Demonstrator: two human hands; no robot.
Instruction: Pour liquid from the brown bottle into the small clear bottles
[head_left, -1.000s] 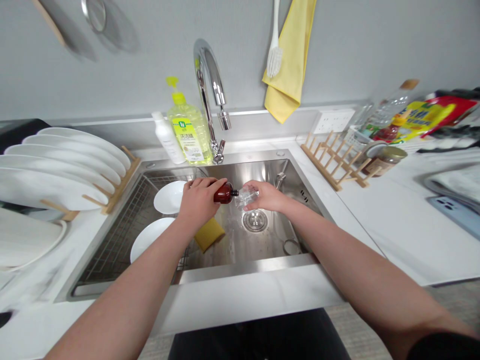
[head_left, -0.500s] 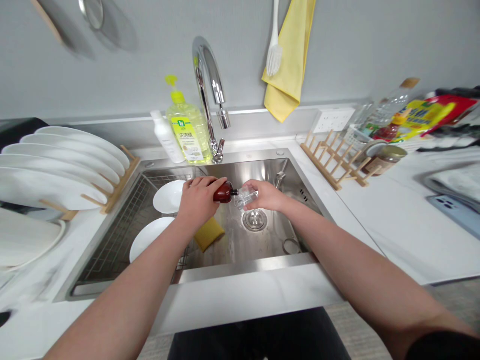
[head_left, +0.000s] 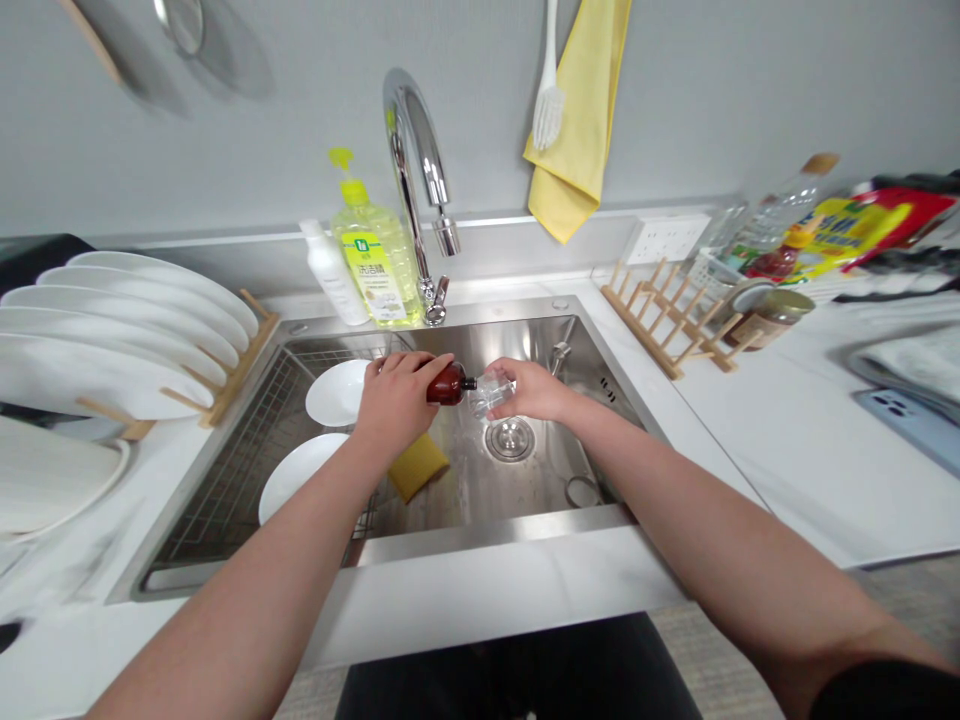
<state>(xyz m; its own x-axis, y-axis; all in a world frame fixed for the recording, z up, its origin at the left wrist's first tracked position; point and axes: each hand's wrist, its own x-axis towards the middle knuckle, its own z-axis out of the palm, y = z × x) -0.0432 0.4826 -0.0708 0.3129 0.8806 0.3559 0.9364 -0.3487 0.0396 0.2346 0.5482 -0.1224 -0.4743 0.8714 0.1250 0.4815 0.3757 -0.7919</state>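
Observation:
Over the sink point(head_left: 480, 528), my left hand point(head_left: 397, 405) is closed round a brown bottle point(head_left: 448, 384), which lies on its side with its dark neck pointing right. My right hand point(head_left: 530, 388) grips a small clear glass point(head_left: 487, 394), tilted with its mouth toward the bottle. The bottle's neck is at the mouth of the glass; I cannot tell whether they touch or whether liquid is flowing. Below my left hand lies a yellow sponge point(head_left: 417, 467). The drain point(head_left: 510, 439) sits under the glass.
Two white plates point(head_left: 292, 472) lie on a wire rack point(head_left: 217, 490) at the sink's left. Behind stand the faucet point(head_left: 417, 170), a dish soap bottle point(head_left: 379, 262) and a white bottle point(head_left: 334, 275). Plates fill a wooden rack point(head_left: 232, 375) left; another wooden rack point(head_left: 675, 320) stands right.

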